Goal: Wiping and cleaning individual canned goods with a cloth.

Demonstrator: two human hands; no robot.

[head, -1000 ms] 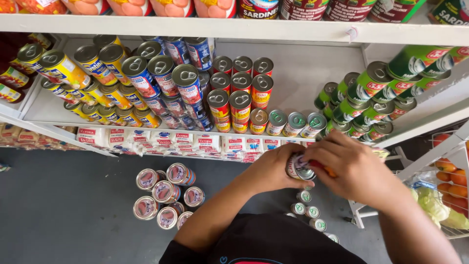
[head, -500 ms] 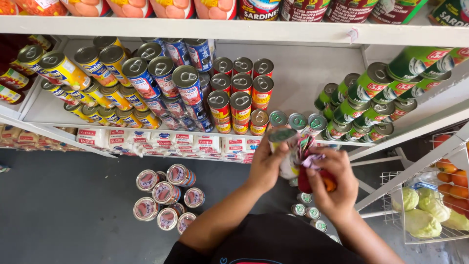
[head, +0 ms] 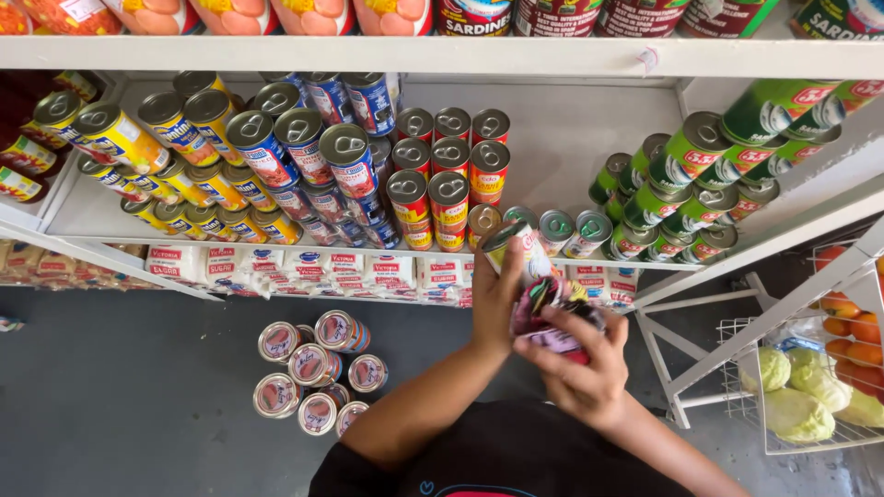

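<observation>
The can (head: 517, 250) sits in the left hand (head: 498, 299), fingers wrapped tight around it. It leans, its shiny top pointing up at the white shelf (head: 571, 267), its long side running down toward the person. The right hand (head: 580, 368) squeezes a crinkly pink cloth (head: 543, 308) against the can's bottom end.

Your left hand (head: 497, 299) grips a can (head: 517, 250) with a red-and-white label at the shelf's (head: 276, 248) front edge; your right hand (head: 580, 368) holds a crumpled pink-purple wrapper (head: 543, 308). On the shelf, yellow-label cans (head: 120, 138) sit left, blue cans (head: 295, 147) next, red cans (head: 447, 175) in the middle, green cans (head: 700, 175) at the right end. White packets (head: 322, 271) line the edge below
</observation>
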